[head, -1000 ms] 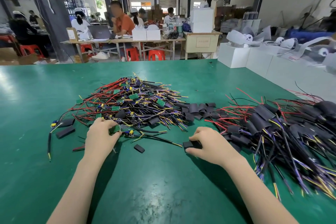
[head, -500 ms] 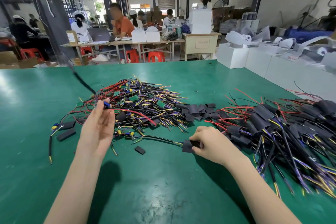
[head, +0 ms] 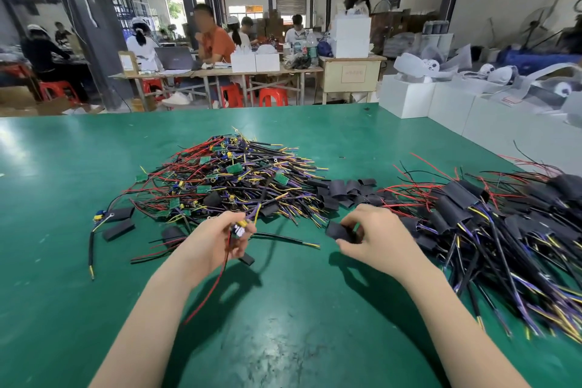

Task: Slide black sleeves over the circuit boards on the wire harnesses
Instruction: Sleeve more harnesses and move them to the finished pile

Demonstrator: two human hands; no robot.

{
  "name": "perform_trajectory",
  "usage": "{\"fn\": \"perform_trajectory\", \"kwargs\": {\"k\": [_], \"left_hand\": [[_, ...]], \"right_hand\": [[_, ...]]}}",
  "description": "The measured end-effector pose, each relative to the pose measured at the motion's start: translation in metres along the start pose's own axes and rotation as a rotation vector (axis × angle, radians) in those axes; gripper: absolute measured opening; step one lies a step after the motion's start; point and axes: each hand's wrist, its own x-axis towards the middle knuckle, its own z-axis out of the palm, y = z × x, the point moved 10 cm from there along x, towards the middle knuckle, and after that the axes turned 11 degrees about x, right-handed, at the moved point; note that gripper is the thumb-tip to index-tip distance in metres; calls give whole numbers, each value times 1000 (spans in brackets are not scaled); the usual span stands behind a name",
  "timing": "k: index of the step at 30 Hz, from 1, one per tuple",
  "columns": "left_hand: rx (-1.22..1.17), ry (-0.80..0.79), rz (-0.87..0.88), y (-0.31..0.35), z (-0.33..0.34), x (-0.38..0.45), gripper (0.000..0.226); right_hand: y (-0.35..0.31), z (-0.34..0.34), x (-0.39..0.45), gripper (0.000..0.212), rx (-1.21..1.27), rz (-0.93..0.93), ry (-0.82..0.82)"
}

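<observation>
Sleeve [head: 338, 231] is pinched in my right hand [head: 374, 238], fingers [head: 348, 224] curled around the black piece, held just above the bench [head: 283, 340]. Left hand [head: 217, 241] grips one wire harness [head: 241, 227] at its board end, fingers closed on it, with a red lead [head: 208, 293] drooping toward 6 o'clock. Hands are near each other but apart. Out at 12 o'clock sits the pile of unsleeved harnesses [head: 230, 179], green boards showing. Loose black sleeves [head: 346, 190] lie around 1 o'clock, and the sleeved bundle [head: 504, 230] sprawls at 3 o'clock. A couple of stray sleeves [head: 118, 229] at 9 o'clock.
</observation>
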Motion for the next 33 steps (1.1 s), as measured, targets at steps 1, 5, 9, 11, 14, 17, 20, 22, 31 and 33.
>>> {"fn": "perform_trajectory", "kwargs": {"k": [1,5,9,11,14,17,20,22,31,33], "left_hand": [[54,-8,7,1,3,1,32],[345,7,105,7,10,-1,30],[514,5,295,17,18,-9,32],[525,-33,331,20,23,-11,33],[503,-61,367,24,26,-13,33],[467,-57,394,27,23,-13,34],[453,-78,410,28,21,-12,34],[468,-102,408,26,23,-11,34],[488,-100,347,19,16,-6,33],[491,-92,316,15,12,-3,33]], "right_hand": [[1,-7,0,24,20,3,42],[3,-15,-1,25,-6,-11,111],[5,-13,0,23,-84,-12,110],[8,-13,1,21,-101,-1,110],[13,-14,2,21,-119,20,114],[17,-15,2,22,-156,42,106],[20,-14,2,23,-177,60,95],[20,-13,1,23,-175,57,87],[11,-17,-1,17,-71,-11,96],[9,-18,-2,17,-37,-36,111]]}}
